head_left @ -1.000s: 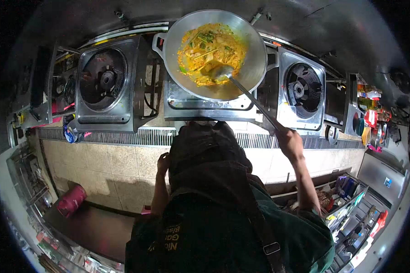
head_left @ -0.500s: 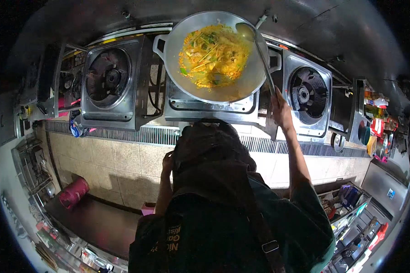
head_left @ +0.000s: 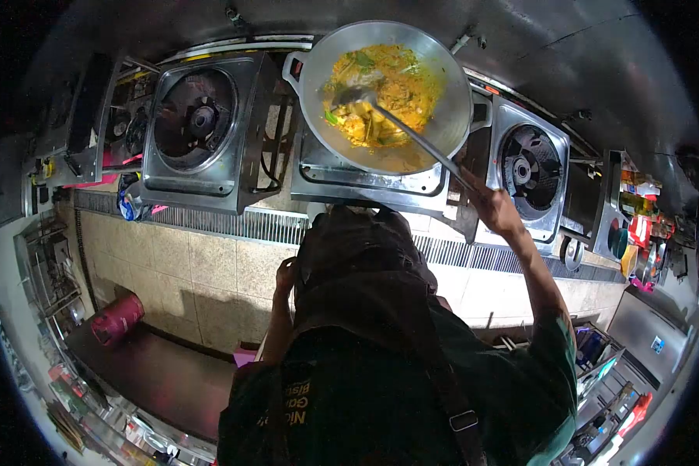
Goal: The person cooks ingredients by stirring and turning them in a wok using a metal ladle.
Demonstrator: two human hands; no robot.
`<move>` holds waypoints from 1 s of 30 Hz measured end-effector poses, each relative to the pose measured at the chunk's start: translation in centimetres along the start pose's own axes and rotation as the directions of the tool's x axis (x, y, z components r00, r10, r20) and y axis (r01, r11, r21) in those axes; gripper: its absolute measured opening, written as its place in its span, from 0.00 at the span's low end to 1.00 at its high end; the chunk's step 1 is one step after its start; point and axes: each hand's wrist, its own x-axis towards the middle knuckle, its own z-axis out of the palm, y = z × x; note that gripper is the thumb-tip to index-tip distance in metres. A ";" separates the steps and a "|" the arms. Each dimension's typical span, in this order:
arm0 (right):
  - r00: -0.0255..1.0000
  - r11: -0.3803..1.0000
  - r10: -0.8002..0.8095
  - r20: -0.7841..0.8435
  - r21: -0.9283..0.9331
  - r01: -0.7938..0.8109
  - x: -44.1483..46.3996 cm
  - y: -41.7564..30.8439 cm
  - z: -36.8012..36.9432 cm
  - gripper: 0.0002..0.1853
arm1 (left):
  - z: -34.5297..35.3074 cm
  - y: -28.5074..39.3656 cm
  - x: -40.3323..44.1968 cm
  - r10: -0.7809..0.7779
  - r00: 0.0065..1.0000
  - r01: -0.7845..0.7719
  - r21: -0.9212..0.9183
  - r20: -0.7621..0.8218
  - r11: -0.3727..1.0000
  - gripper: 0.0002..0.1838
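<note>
A large silver wok point(head_left: 450, 124) sits on the middle burner stove point(head_left: 365, 180), with yellow-orange food point(head_left: 400, 89) and green leaves in it. My right hand point(head_left: 495, 208) is closed round the handle of a long metal ladle point(head_left: 415, 136), to the right of the wok. The ladle's bowl rests in the food on the wok's left side. My left hand point(head_left: 286, 276) is low beside the dark apron point(head_left: 361, 256), its fingers curled against the cloth; whether it holds anything is hidden.
Empty burners stand at the left point(head_left: 198, 120) and right point(head_left: 530, 169). A floor grating point(head_left: 248, 225) runs in front of the stoves. Behind are a pink cylinder point(head_left: 118, 318), a dark counter point(head_left: 163, 373) and cluttered shelves point(head_left: 598, 388). Bottles and packets point(head_left: 641, 225) are at far right.
The ladle has gone from the wok's upper right rim down into the food at the left. My right hand has shifted slightly right and down. The left hand stays beside the apron.
</note>
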 end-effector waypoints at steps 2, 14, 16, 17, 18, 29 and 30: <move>0.996 0.997 0.068 0.065 -0.053 -0.064 -3.3 1.7 2.1 0.24 | 0.1 -0.6 0.2 0.016 1.000 -0.016 -0.019 -0.001 1.000 0.23; 0.945 0.964 0.263 -0.193 0.011 -0.266 0.4 -1.2 11.5 0.25 | -0.6 2.1 1.8 -0.011 0.995 0.025 -0.144 0.098 0.989 0.17; 0.943 0.967 0.237 -0.234 0.153 -0.205 3.4 1.1 13.7 0.19 | -1.1 2.6 2.8 0.026 0.991 -0.007 -0.137 0.133 0.991 0.17; 0.940 0.958 0.227 -0.255 0.233 -0.168 4.1 1.6 14.5 0.17 | -1.3 2.8 3.2 0.056 0.986 -0.035 -0.131 0.160 0.991 0.17; 0.905 0.830 0.409 -0.114 0.459 -0.317 4.7 -2.1 11.8 0.16 | -1.6 3.3 4.0 -0.076 0.979 0.110 -0.177 0.187 0.978 0.16; 0.814 0.931 0.337 -0.474 0.040 -0.362 7.3 -0.5 6.8 0.23 | -3.3 4.7 3.5 -0.134 0.989 0.141 -0.108 0.067 0.984 0.20; 0.851 0.969 0.229 -0.472 0.031 -0.243 8.4 2.2 8.4 0.23 | -3.4 4.4 3.5 -0.153 0.984 0.164 -0.113 0.095 0.980 0.20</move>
